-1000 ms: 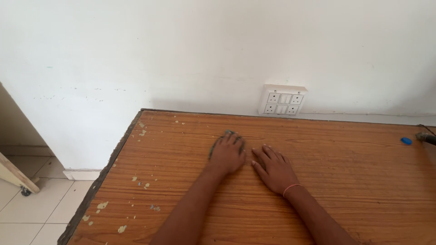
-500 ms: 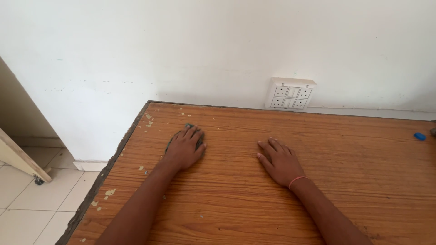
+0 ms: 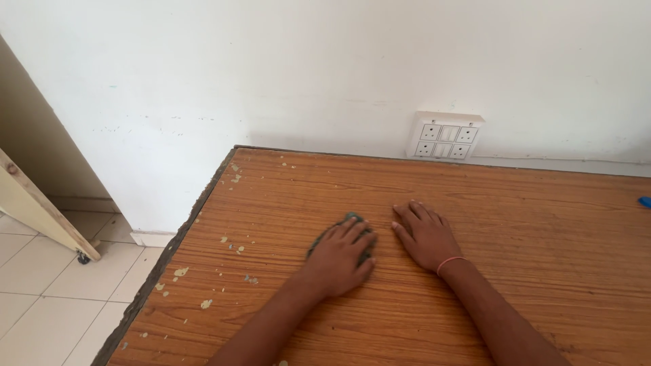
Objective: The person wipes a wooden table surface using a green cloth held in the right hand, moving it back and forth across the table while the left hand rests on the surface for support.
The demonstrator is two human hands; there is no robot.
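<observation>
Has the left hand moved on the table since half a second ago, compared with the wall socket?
Yes. The left hand, pressing a dark cloth, slid right, nearer the right hand and the wall socket.

Plain room in a home or small office: worn wooden table (image 3: 475,224) with chipped paint flecks pushed against a bare white wall (image 3: 271,74), white socket panel (image 3: 444,135) on the far wall, pale tiled floor (image 3: 47,291) at left.
</observation>
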